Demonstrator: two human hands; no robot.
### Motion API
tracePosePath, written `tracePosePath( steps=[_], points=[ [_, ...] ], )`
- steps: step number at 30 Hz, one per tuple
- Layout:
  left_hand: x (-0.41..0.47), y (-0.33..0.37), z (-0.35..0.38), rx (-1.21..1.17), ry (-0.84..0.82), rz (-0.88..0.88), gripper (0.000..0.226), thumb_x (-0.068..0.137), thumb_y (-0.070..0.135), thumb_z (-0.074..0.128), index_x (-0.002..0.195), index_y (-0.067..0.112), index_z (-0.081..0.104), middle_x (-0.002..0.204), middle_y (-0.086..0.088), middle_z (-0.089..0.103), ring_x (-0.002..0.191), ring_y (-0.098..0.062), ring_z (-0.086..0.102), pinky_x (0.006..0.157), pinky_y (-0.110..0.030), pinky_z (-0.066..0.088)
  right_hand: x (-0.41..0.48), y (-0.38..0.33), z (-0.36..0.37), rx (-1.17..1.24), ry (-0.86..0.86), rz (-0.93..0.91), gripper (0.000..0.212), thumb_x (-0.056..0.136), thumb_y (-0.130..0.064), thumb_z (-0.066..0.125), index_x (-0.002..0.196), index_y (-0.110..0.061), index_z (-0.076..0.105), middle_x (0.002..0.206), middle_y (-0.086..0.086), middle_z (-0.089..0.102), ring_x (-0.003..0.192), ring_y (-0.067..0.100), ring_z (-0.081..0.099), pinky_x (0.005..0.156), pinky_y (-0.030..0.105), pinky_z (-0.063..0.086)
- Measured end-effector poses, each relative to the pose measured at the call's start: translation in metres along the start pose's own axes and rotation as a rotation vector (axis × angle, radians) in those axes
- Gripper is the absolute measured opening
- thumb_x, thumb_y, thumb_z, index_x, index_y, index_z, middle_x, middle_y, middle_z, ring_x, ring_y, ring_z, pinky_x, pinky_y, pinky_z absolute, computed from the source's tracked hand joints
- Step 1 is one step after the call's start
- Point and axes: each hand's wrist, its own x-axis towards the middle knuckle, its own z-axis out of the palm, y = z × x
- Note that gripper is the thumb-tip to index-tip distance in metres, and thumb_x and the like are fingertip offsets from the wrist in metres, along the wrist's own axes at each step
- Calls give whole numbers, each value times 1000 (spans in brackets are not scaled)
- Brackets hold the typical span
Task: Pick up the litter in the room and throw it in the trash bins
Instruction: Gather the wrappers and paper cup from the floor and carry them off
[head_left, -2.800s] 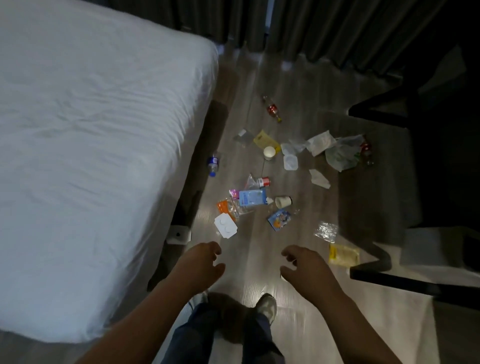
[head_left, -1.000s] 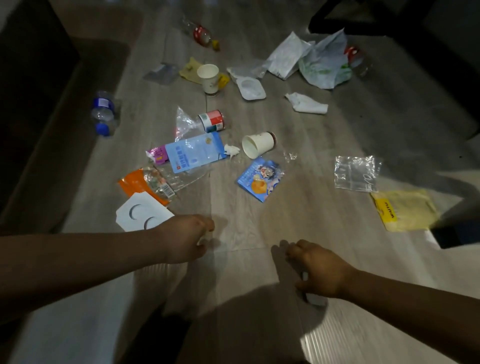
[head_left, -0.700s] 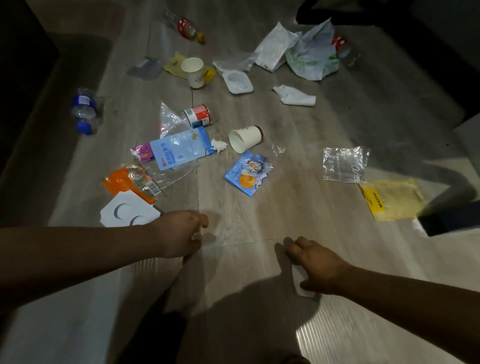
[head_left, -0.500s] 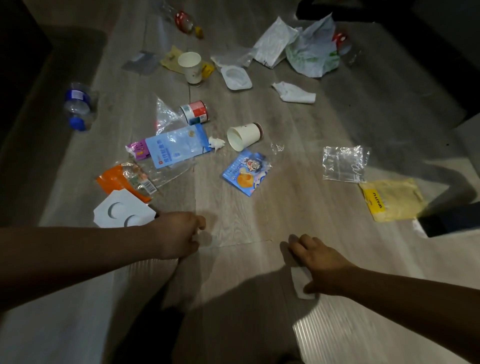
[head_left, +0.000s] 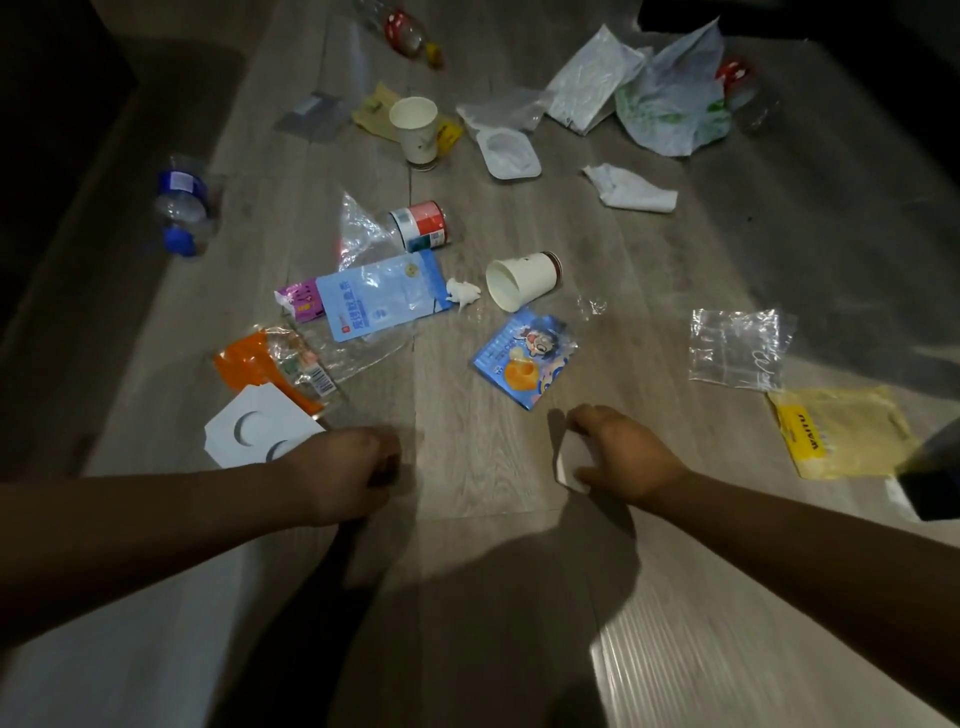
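Observation:
Litter lies spread over the wooden floor: a blue snack packet (head_left: 524, 358), a tipped paper cup (head_left: 522, 278), a pale blue pouch (head_left: 382, 296), an orange wrapper (head_left: 275, 364) and a white card with two holes (head_left: 254, 431). My left hand (head_left: 337, 473) hovers low beside that card with its fingers curled into a fist, and nothing shows in it. My right hand (head_left: 628, 457) is just below the blue snack packet, its fingers and thumb curled round a small white scrap (head_left: 566, 462).
Farther off are an upright paper cup (head_left: 415, 130), a red-and-white can (head_left: 421, 226), a water bottle (head_left: 182, 208), a clear bag (head_left: 737, 348), a yellow bag (head_left: 841, 431), a tissue (head_left: 628, 189) and crumpled plastic bags (head_left: 675, 104). Dark furniture lines the left edge.
I have bent down close to the litter. My right hand has slid forward towards the blue snack packet with the white scrap under its fingers. My left hand has stayed beside the white card.

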Motion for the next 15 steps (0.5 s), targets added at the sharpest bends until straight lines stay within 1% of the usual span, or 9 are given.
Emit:
tracePosePath(
  steps=[2,4,5,7,8,10,13,15],
  points=[
    [-1,-7,-2,-20,16,-9,26,87,26,63,112,22,57,106,4,62,93,-9,60,83,-26,54,17,-6,-2,20,33,10,59,74,-19,75,125,-14,47,123,11,51,108,27,54,89,33,45],
    [-2,-16,-3,-33,44,-16,25,87,26,62,111,23,56,105,4,62,91,-8,60,81,-24,54,34,-12,-3,12,99,7,69,71,-18,78,131,-14,44,128,12,46,113,29,50,90,32,43],
    [-2,-19,-3,-41,60,-13,24,88,26,62,110,23,56,104,5,62,90,-7,60,79,-21,53,41,-14,-4,-5,144,-1,81,68,-19,80,138,-15,39,134,13,41,119,30,45,93,33,42],
    [-3,-22,-3,-54,84,-5,20,88,27,61,107,23,57,101,5,63,88,-6,60,75,-17,51,53,-17,-9,-84,202,-36,107,63,-24,85,149,-18,22,147,14,25,132,33,30,102,36,37],
    [-3,-25,-3,-56,98,-2,17,88,28,60,104,24,58,99,5,63,86,-6,60,74,-17,50,60,-18,-13,-141,201,-54,117,60,-27,86,152,-20,14,152,15,16,137,34,22,107,38,33],
    [-3,-29,-4,-60,133,3,13,88,31,58,98,23,60,95,5,65,82,-6,61,73,-20,51,76,-20,-22,-240,159,-63,130,58,-33,89,153,-24,1,156,15,3,143,35,10,112,42,28],
    [-2,-34,-4,-56,163,8,15,87,33,58,95,21,63,91,5,65,80,-7,61,74,-24,52,93,-21,-33,-283,123,-57,139,54,-40,90,152,-28,-7,157,14,-5,145,35,1,116,45,24],
    [-1,-35,-5,-47,185,12,15,87,33,60,96,21,63,90,6,65,79,-7,60,73,-23,52,100,-24,-38,-257,170,-42,138,53,-38,90,152,-30,-6,157,14,-5,144,36,3,115,47,26]
  ],
)
